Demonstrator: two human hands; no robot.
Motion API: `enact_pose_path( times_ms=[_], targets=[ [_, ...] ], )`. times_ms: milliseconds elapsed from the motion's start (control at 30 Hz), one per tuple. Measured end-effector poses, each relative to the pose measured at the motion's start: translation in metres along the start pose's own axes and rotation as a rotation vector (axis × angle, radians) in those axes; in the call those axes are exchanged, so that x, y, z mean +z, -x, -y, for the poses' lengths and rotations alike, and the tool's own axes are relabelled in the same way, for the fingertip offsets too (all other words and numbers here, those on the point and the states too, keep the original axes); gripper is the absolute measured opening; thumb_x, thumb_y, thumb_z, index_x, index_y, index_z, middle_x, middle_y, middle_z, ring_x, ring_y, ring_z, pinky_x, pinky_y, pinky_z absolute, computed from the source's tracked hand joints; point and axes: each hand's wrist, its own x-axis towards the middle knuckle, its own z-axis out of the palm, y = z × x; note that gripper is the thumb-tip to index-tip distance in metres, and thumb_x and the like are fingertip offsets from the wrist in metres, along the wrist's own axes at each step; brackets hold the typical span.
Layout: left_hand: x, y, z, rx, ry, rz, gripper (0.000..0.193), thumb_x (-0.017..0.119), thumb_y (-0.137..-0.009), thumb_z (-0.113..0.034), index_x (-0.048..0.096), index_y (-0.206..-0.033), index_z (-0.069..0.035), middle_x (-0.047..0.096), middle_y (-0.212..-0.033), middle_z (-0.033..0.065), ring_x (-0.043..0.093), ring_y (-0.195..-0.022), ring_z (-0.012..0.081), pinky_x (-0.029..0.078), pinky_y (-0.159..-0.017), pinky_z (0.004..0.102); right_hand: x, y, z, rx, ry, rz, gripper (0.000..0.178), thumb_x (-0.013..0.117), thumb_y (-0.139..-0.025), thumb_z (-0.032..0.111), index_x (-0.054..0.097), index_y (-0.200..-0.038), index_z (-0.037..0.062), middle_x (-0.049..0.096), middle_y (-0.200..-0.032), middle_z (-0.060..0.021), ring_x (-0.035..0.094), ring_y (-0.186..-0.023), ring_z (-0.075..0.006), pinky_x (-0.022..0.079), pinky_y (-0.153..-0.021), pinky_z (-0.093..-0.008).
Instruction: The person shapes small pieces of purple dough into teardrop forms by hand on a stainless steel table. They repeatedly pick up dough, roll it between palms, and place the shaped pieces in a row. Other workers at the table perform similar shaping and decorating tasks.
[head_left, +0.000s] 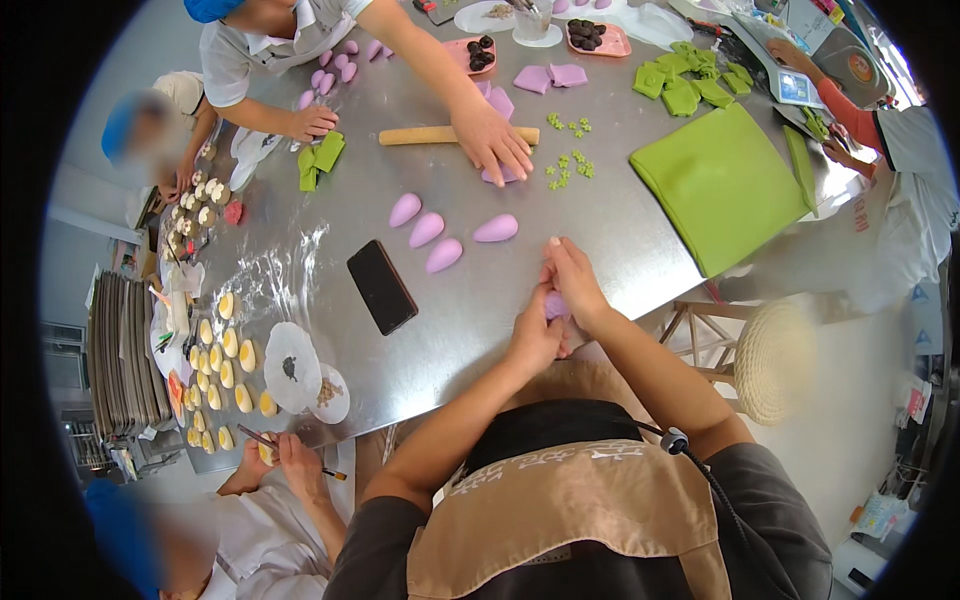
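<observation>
Close to the table's front edge, my left hand (536,332) and my right hand (575,282) are closed together around a lump of lilac dough (556,306). Only a small part of the lump shows between the palms and fingers. Just beyond my hands lie several smooth, teardrop-shaped lilac dough pieces, among them one (496,228) nearest to me and another (444,255) to its left. A dark phone (382,287) rests flat on the steel table (440,350), left of my hands.
Across the table, a co-worker's hand (492,138) presses lilac dough beside a wooden rolling pin (420,136). A large green dough sheet (715,185) lies at right. Yellow-and-white egg-shaped pieces (228,340) cover the left side, where another person holds a brush (290,452). A round stool (775,362) stands right.
</observation>
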Motion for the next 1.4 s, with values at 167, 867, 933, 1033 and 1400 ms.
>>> enact_pose_path(
  times_ms=[167,867,933,1033,1400],
  targets=[
    [-0.003,0.013,-0.008,0.114,-0.1,-0.093,0.054,0.055,-0.09,-0.001,0.036,-0.141,-0.001,0.065,-0.076,0.0125,0.062,-0.051,0.0171,0.05,-0.047,0.0306,0.007,0.002,-0.022,-0.62,0.636,-0.221,0.022,0.053,-0.1,0.027,0.057,-0.094,0.0064,0.062,-0.081,-0.0174,0.06,-0.07,-0.0373,0.047,-0.064,-0.0447],
    [-0.175,-0.042,-0.031,0.592,-1.11,-0.557,0.076,0.083,-0.073,-0.043,0.053,-0.134,-0.009,0.044,-0.139,0.0217,0.041,-0.128,0.0422,0.037,-0.107,0.0512,0.044,-0.059,0.034,-1.031,1.399,0.405,0.041,0.076,-0.074,0.016,0.062,-0.112,0.0108,0.059,-0.106,-0.0058,0.057,-0.1,-0.0272,0.051,-0.086,-0.0393],
    [-0.176,-0.045,-0.032,0.569,-1.097,-0.525,0.068,0.081,-0.074,-0.044,0.06,-0.129,-0.01,0.04,-0.143,0.0237,0.039,-0.13,0.0441,0.036,-0.108,0.0519,0.041,-0.057,0.034,-1.079,1.319,0.465,0.042,0.076,-0.074,0.017,0.062,-0.113,0.0117,0.058,-0.106,-0.0059,0.057,-0.1,-0.0269,0.052,-0.086,-0.0391],
    [-0.181,-0.05,-0.027,0.561,-1.133,-0.461,0.061,0.081,-0.076,-0.04,0.062,-0.126,-0.011,0.036,-0.145,0.0244,0.038,-0.131,0.045,0.037,-0.108,0.0512,0.042,-0.061,0.044,-0.991,1.24,0.452,0.044,0.076,-0.074,0.018,0.062,-0.116,0.0137,0.058,-0.108,-0.006,0.057,-0.101,-0.0265,0.052,-0.085,-0.0384],
    [-0.213,-0.046,-0.034,0.635,-1.143,-0.038,0.037,0.078,-0.077,-0.022,0.063,-0.11,-0.012,0.043,-0.134,0.0195,0.048,-0.119,0.0394,0.044,-0.102,0.0464,0.042,-0.085,0.062,-1.084,1.424,0.825,0.048,0.072,-0.078,0.014,0.061,-0.124,0.0184,0.059,-0.11,-0.005,0.057,-0.099,-0.0262,0.054,-0.083,-0.0374]
  ],
)
